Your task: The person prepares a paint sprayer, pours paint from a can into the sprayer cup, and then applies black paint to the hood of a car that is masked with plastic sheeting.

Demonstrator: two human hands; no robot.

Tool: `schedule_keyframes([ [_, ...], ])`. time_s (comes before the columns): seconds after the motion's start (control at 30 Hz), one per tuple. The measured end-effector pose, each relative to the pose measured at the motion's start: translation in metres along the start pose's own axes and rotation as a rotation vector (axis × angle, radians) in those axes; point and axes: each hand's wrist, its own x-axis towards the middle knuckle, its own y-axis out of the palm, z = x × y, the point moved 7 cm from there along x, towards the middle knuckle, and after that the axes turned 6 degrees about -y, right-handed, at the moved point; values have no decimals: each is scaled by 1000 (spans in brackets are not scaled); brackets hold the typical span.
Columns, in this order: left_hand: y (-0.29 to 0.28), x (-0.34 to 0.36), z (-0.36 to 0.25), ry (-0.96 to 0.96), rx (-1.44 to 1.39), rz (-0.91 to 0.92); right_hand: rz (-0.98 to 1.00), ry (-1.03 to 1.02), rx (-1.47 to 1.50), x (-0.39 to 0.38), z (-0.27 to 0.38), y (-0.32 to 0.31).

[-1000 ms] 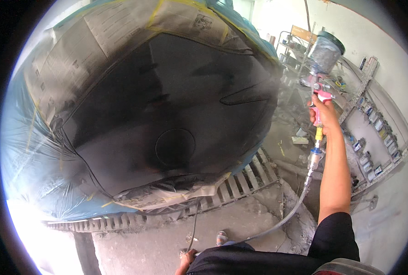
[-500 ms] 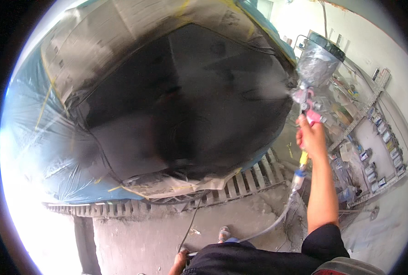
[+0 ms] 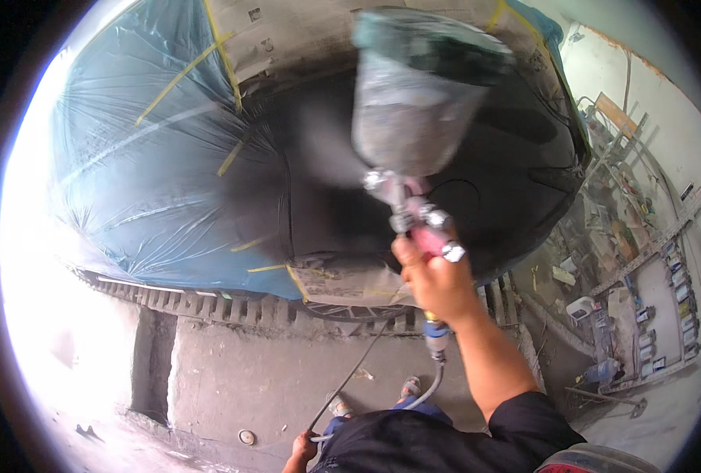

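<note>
My right hand is closed around the handle of a pink-and-silver spray gun, with a clear cup under a dark green lid on top. Pale mist leaves its nozzle to the left, over a glossy black car panel, probably the bonnet. Blue plastic sheeting, paper and yellow tape cover the bodywork around the panel. A grey air hose hangs from the gun's handle. Low in front of my body, my left hand is closed on the hose.
A floor grating runs beneath the car, with a wheel partly showing. Shelving with several cans stands along the right wall. A dark floor channel lies at left, and a small round lid is on the concrete.
My right hand has swept the spray gun from the panel's right edge leftward and closer to me, its mist moving too. The view has shifted right. My left hand stays on the hose.
</note>
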Motion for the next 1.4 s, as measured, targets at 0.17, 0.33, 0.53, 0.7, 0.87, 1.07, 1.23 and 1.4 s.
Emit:
schedule_keyframes([
  [0.17,-12,-6,17,66,-11,-21,79,-29,123,0,10,58],
  [0.33,-2,11,62,3,18,-2,22,124,175,-13,-12,24],
  [0.53,7,5,-9,0,132,58,-260,267,95,-67,-81,-126],
  [0.7,26,15,-59,10,258,86,-501,388,6,-115,-128,-267],
  [0.87,61,23,-134,154,328,114,-765,454,-115,-168,-168,-404],
  [1.07,69,34,-152,69,278,128,-841,529,-277,-198,-182,-453],
  [1.23,53,47,-146,-7,327,116,-797,501,-143,-188,-151,-389],
  [1.4,7,75,-82,90,314,-15,-767,390,36,-169,-123,-266],
])
